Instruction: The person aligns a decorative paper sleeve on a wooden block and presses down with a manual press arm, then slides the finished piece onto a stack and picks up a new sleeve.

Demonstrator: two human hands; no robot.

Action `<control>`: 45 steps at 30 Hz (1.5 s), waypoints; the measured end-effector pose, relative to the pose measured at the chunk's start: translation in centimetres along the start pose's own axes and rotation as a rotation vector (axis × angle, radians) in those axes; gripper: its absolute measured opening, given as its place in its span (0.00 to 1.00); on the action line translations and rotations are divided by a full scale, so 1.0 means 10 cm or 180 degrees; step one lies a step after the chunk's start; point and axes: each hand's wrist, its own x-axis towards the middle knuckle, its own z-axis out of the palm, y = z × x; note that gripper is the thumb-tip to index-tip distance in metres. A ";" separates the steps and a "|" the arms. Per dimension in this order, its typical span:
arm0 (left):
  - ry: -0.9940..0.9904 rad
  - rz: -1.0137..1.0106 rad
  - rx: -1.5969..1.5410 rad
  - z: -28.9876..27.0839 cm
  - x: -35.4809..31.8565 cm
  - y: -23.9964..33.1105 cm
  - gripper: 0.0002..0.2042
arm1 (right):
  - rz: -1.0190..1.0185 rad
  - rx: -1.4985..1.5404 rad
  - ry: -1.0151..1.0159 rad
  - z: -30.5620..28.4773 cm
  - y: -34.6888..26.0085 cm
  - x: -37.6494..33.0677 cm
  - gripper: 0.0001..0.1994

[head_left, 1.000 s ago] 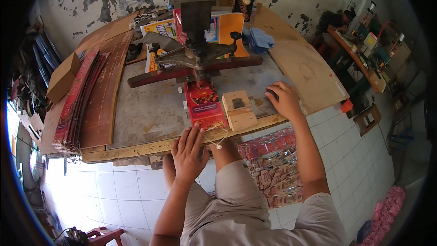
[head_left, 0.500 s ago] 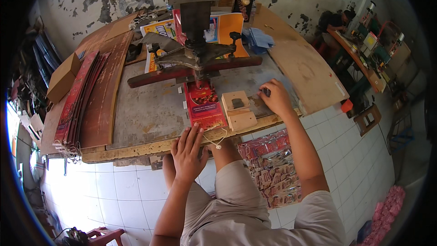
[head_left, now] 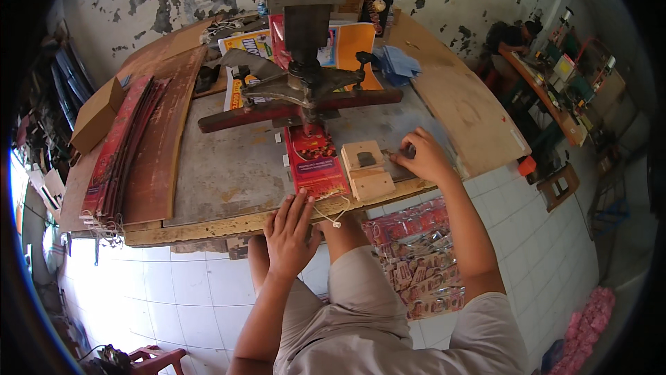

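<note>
My left hand (head_left: 290,235) lies at the table's near edge with its fingers stretched out, the tips on the near end of a flat red printed piece (head_left: 316,163). A knotted white cord (head_left: 336,223) hangs from that end. The far end of the piece reaches under a metal press head (head_left: 305,90) with a red crossbar. Beside the piece sits a small pale wooden block (head_left: 371,185) with a dark patch on top. To the right of the block, my right hand (head_left: 422,156) has its thumb and fingers closed together in a pinch; what they hold is too small to tell.
A stack of red printed pieces (head_left: 114,160) with cords lies at left, near a cardboard box (head_left: 99,115). Blue sheets (head_left: 401,63) and colourful printed sheets lie behind the press. Glossy packs (head_left: 416,264) lie on the floor. Another person (head_left: 513,38) sits at a far-right bench.
My right hand has moved slightly left and down, closer to the wooden block. The left hand rests in the same place. The view has shifted a little.
</note>
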 end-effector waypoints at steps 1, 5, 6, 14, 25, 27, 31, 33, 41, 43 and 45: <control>0.0016 -0.0010 0.0017 0.01 -0.01 -0.01 0.34 | 0.0066 0.0084 -0.0057 -0.01 -0.04 -0.01 0.15; 0.0056 -0.0001 0.0037 0.03 -0.01 -0.01 0.34 | -0.0103 0.0094 -0.0028 -0.03 0.00 -0.07 0.11; 0.0061 0.0003 0.0037 0.03 -0.01 0.00 0.34 | -0.0192 0.0073 0.0060 -0.01 0.03 -0.07 0.10; 0.0040 -0.0013 -0.0153 0.00 -0.01 0.01 0.34 | 0.0152 0.1064 0.0882 0.12 0.25 -0.05 0.06; -0.0049 -0.0029 -0.0116 -0.13 0.00 0.01 0.35 | 0.1557 0.2463 0.1009 -0.08 0.97 0.13 0.10; -0.0022 0.0049 -0.0256 -0.04 0.08 0.11 0.35 | 0.1800 0.2857 0.2123 -0.41 1.70 0.13 0.10; -0.0042 -0.0066 -0.0072 -0.12 -0.02 0.00 0.34 | 0.0799 0.2627 0.3029 -0.51 0.67 0.33 0.08; -0.0001 -0.0043 -0.0071 -0.08 0.00 0.03 0.34 | 0.0072 0.1798 0.2493 -0.48 0.23 0.24 0.08; -0.0096 0.0013 -0.0176 -0.08 0.02 0.04 0.33 | -0.1470 0.0727 0.0503 0.25 -0.86 0.00 0.19; -0.0071 0.0030 -0.0194 -0.08 0.02 0.02 0.33 | -0.1378 0.1177 -0.0038 0.22 -0.79 0.06 0.28; -0.0051 0.0045 -0.0177 -0.04 0.00 0.01 0.33 | -0.1139 0.1550 -0.0439 0.11 -0.83 0.07 0.31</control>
